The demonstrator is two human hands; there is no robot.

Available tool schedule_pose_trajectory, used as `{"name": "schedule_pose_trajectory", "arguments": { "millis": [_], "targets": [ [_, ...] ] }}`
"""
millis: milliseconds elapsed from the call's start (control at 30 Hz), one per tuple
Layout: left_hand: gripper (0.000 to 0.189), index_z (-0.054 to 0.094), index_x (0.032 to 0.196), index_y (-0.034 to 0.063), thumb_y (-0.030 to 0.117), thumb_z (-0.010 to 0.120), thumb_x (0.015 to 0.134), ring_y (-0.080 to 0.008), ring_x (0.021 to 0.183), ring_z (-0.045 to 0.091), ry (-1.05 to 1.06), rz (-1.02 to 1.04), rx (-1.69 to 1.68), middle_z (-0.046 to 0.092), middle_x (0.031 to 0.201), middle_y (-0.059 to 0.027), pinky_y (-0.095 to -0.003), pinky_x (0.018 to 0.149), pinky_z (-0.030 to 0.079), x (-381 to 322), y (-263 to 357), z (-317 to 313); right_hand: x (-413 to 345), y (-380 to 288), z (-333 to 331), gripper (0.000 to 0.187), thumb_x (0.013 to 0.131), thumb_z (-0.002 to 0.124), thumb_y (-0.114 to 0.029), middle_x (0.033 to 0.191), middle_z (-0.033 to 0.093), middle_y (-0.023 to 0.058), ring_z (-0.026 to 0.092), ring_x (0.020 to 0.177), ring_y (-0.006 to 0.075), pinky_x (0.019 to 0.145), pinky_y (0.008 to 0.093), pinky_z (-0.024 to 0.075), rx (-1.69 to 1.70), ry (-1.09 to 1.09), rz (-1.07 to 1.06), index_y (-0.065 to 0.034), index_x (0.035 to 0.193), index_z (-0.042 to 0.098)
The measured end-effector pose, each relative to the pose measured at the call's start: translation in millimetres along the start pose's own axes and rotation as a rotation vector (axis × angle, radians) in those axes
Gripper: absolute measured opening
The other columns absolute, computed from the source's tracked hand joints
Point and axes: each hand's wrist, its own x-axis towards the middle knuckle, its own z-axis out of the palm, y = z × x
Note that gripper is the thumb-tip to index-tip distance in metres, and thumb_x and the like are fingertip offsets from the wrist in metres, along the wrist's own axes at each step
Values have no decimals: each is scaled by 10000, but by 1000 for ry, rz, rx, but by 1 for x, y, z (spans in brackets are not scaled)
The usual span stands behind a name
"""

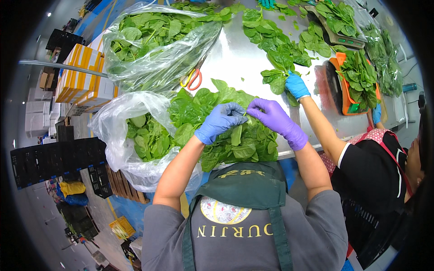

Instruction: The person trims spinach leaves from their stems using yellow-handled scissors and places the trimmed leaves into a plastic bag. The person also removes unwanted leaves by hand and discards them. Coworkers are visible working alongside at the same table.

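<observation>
My left hand (222, 121), in a blue glove, meets my right hand (278, 120), in a purple glove, above a heap of leafy greens (203, 105) at the table's near edge. Both sets of fingertips pinch a thin green stem (245, 115), mostly hidden by the gloves. Just below my left fingertips is a single broad leaf (236, 135); whether it belongs to that stem I cannot tell. Left of the heap, an open clear plastic bag (115, 135) holds more of the greens. Scissors (195, 79) with red and yellow handles lie beyond the heap.
A second plastic bag of greens (162, 64) stands at the far left of the metal table (234, 57). On the right, a co-worker's blue-gloved hand (297, 86) holds greens. Beyond it are an orange scale (342, 61) and another scale (349, 41), both loaded with greens.
</observation>
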Motion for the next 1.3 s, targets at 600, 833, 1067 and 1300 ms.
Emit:
{"name": "schedule_pose_trajectory", "arguments": {
  "millis": [600,833,1067,1300],
  "targets": [
    [358,653,995,10,335,647,844,-83,721,558,-15,-13,122,617,794,1,-204,675,446,61,31,-12,-36,58,15,167,846,548,-191,662,509,21,453,564,95,537,219,376,1253,-80,89,-29,809,561],
    [467,559,1165,-19,322,629,853,-183,1018,568,112,277,296,609,1117,-129,-293,906,431,110,50,-18,-70,91,6,179,896,450,-212,647,448,32,377,486,85,457,212,304,1389,156,155,-45,869,506],
    [291,644,828,98,371,667,729,-303,783,599,17,143,1283,613,815,-120,-410,687,462,43,-26,-11,-52,101,26,286,915,490,-292,635,447,1,406,543,99,538,240,339,1201,168,299,-82,724,530],
    [260,613,879,102,267,695,696,-308,785,585,190,203,1094,604,876,-126,-395,683,455,19,-55,-6,-3,83,56,240,848,609,-296,758,621,38,582,685,166,693,297,468,239,132,195,-75,939,634]
  ]
}}
